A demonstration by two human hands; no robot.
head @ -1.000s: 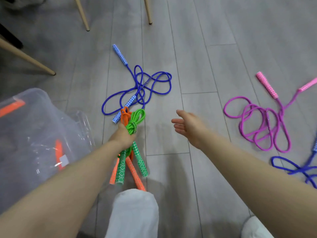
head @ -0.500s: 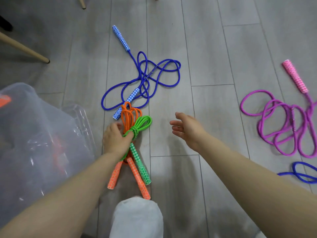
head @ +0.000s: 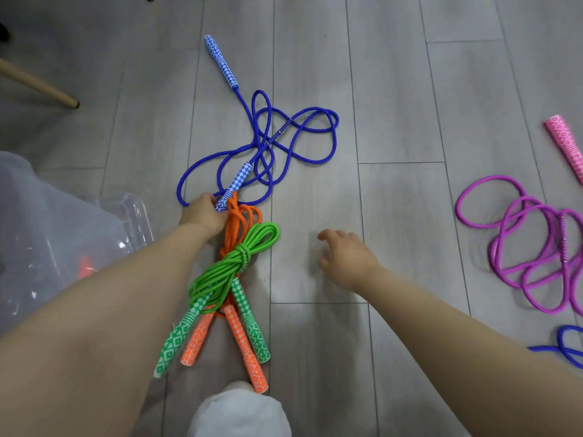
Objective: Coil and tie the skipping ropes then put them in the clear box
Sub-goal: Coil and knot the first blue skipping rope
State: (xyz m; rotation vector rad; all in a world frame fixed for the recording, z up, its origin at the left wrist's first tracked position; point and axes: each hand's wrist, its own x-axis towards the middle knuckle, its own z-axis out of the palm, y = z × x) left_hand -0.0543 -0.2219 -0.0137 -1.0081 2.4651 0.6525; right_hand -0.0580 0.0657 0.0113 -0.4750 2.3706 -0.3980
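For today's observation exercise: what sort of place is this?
Probably a room in a home: grey wood-look plank floor, a slanted pale wooden furniture leg, and a clear plastic storage box on the floor.

Clear box [head: 47, 234] and pink rope [head: 536, 247] cropped by frame edges.

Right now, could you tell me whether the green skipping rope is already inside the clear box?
No, the green skipping rope lies coiled and tied on the floor beside the clear box.
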